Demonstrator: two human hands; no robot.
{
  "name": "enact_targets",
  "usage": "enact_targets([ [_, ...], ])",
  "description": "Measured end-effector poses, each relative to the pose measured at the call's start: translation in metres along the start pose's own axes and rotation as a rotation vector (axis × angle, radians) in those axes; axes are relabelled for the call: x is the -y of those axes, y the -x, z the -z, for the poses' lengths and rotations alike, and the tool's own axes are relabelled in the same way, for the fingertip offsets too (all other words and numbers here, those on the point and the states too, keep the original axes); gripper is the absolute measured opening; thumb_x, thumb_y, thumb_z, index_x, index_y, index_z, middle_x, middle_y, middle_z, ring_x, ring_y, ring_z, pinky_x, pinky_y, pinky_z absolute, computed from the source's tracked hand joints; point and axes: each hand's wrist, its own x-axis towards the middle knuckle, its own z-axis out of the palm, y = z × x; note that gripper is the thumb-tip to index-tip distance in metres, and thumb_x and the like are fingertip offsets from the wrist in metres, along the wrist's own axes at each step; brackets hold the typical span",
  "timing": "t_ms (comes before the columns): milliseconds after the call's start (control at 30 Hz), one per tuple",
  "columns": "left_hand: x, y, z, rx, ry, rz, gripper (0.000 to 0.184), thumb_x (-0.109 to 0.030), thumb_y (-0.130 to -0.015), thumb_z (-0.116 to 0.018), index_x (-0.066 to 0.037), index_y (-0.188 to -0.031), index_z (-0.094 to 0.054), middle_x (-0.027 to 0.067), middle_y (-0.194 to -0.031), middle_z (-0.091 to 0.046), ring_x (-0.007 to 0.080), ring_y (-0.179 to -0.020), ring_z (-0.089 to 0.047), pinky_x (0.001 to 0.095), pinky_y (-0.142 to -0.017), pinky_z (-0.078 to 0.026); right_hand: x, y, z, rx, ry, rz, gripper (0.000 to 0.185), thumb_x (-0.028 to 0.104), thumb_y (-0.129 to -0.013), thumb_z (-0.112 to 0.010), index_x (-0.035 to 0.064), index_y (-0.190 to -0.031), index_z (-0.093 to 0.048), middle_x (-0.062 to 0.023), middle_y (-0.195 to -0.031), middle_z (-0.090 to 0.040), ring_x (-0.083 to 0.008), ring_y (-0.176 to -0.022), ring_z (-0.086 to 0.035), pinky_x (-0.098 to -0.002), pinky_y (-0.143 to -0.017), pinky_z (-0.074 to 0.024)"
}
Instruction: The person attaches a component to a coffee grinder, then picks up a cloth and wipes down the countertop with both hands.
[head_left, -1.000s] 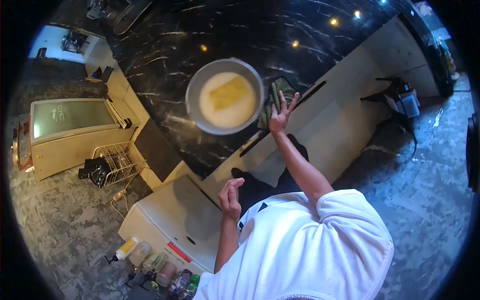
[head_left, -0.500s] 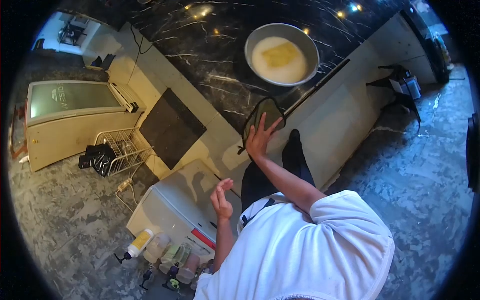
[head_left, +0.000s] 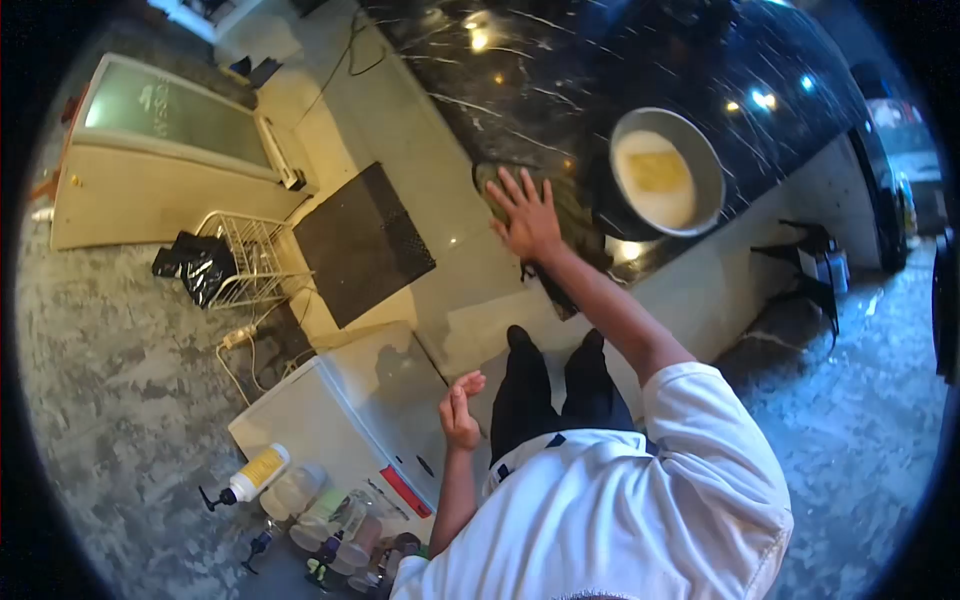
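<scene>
Near the corner of the black marble counter (head_left: 560, 110), my right hand (head_left: 527, 218) lies flat with fingers spread on a dark green cloth (head_left: 570, 205). Part of the cloth is hidden under the hand and forearm. To the right of the cloth stands a round grey basin (head_left: 713, 178) with cloudy, whitish liquid and a yellow rectangular piece in it. My left hand (head_left: 461, 411) is raised near my body, loosely curled, its thumb apart from the fingers, with nothing visible in it.
A white appliance (head_left: 330, 400) stands at lower left, with a pump bottle (head_left: 260, 472) and several jars beside it. Farther left are a wire rack (head_left: 255, 255), a black bag (head_left: 200, 268) and a glass-topped freezer (head_left: 160, 190). A black chair (head_left: 805, 265) is at right.
My right hand and the cloth have moved left along the counter, away from the basin. The view has shifted too. My left hand stays raised near my body.
</scene>
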Motion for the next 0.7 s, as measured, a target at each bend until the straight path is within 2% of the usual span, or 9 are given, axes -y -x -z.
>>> enact_targets([
  [100, 0.011, 0.0, 0.016, -0.111, 0.023, 0.017, 0.05, -0.031, -0.112, -0.035, 0.005, -0.123, -0.067, 0.0153, -0.11, -0.073, 0.0223, -0.099, -0.067, 0.0335, -0.094, -0.052, 0.001, -0.089, -0.012, 0.021, 0.1, -0.025, 0.077, 0.057, -0.096, -0.053, 0.0284, -0.165, -0.032, 0.0005, -0.176, -0.015, -0.0361, -0.16, -0.013, -0.0676, -0.124, -0.0136],
  [200, 0.02, 0.02, 0.031, -0.2, 0.036, 0.055, 0.044, -0.025, -0.111, -0.038, 0.005, -0.122, -0.068, 0.0145, -0.11, -0.073, 0.0235, -0.101, -0.068, 0.0348, -0.096, -0.054, 0.004, -0.151, -0.024, -0.083, 0.102, -0.041, 0.083, 0.05, -0.089, -0.064, 0.0291, -0.164, -0.034, -0.0007, -0.174, -0.022, -0.0381, -0.158, -0.021, -0.069, -0.122, -0.0199],
  [367, 0.031, 0.031, 0.019, -0.24, 0.087, 0.053, 0.041, -0.023, -0.11, -0.04, 0.005, -0.121, -0.068, 0.0142, -0.108, -0.073, 0.0231, -0.095, -0.067, 0.0342, -0.092, -0.054, -0.002, -0.133, -0.032, -0.096, 0.086, 0.135, 0.074, 0.049, -0.089, -0.063, 0.0255, -0.157, -0.046, 0.0025, -0.174, -0.022, -0.0382, -0.159, -0.02, -0.0698, -0.122, -0.0195],
  [433, 0.035, 0.028, 0.007, -0.208, 0.071, 0.067, 0.037, -0.02, -0.109, -0.043, 0.005, -0.116, -0.069, 0.013, -0.104, -0.073, 0.0222, -0.09, -0.066, 0.0332, -0.087, -0.054, 0.005, -0.092, -0.016, -0.01, 0.059, 0.252, 0.055, 0.048, -0.088, -0.062, 0.0157, -0.133, -0.071, 0.0034, -0.167, -0.037, -0.0361, -0.158, -0.021, -0.0692, -0.123, -0.0182],
  [467, 0.032, 0.027, 0.003, -0.205, 0.077, 0.081, 0.037, -0.02, -0.109, -0.043, 0.005, -0.116, -0.069, 0.013, -0.104, -0.073, 0.0222, -0.09, -0.066, 0.0332, -0.087, -0.054, 0.01, -0.064, -0.01, 0.004, 0.063, 0.25, 0.055, 0.048, -0.088, -0.062, 0.0157, -0.133, -0.071, 0.0034, -0.167, -0.037, -0.0361, -0.158, -0.021, -0.0692, -0.123, -0.0182],
  [533, 0.028, 0.012, -0.013, -0.182, -0.144, -0.095, 0.038, -0.023, -0.11, -0.045, 0.004, -0.11, -0.071, 0.0106, -0.1, -0.074, 0.0186, -0.088, -0.066, 0.0312, -0.086, -0.053, 0.016, -0.014, 0.006, 0.201, 0.139, 0.393, 0.047, 0.047, -0.088, -0.062, 0.0066, -0.104, -0.08, -0.0037, -0.141, -0.064, -0.034, -0.158, -0.022, -0.0668, -0.125, -0.0167],
  [600, 0.035, -0.013, -0.024, -0.17, -0.03, -0.177, 0.035, -0.02, -0.109, -0.047, 0.004, -0.106, -0.072, 0.0093, -0.096, -0.074, 0.0183, -0.085, -0.065, 0.0302, -0.084, -0.052, 0.018, 0.042, 0.015, 0.297, 0.191, 0.397, 0.046, 0.047, -0.088, -0.063, 0.0044, -0.091, -0.079, -0.0039, -0.113, -0.075, -0.0338, -0.157, -0.024, -0.0656, -0.125, -0.0155],
  [633, 0.039, -0.028, -0.03, -0.165, 0.038, -0.162, 0.032, -0.02, -0.108, -0.049, 0.003, -0.112, -0.071, 0.01, -0.102, -0.074, 0.0193, -0.091, -0.067, 0.0289, -0.087, -0.053, 0.015, 0.069, 0.018, 0.303, 0.201, 0.402, 0.046, 0.047, -0.088, -0.063, 0.0044, -0.091, -0.079, -0.0039, -0.113, -0.075, -0.0338, -0.157, -0.024, -0.0656, -0.125, -0.0155],
  [700, 0.042, -0.061, -0.052, -0.104, 0.238, -0.124, 0.039, -0.025, -0.109, -0.048, 0.001, -0.131, -0.066, 0.0108, -0.119, -0.072, 0.0188, -0.106, -0.066, 0.031, -0.096, -0.051, 0.007, 0.112, 0.031, 0.334, -0.055, 0.442, 0.038, 0.038, -0.087, -0.061, 0.0044, -0.089, -0.08, -0.0062, -0.106, -0.077, -0.0319, -0.157, -0.024, -0.0665, -0.125, -0.0125],
])
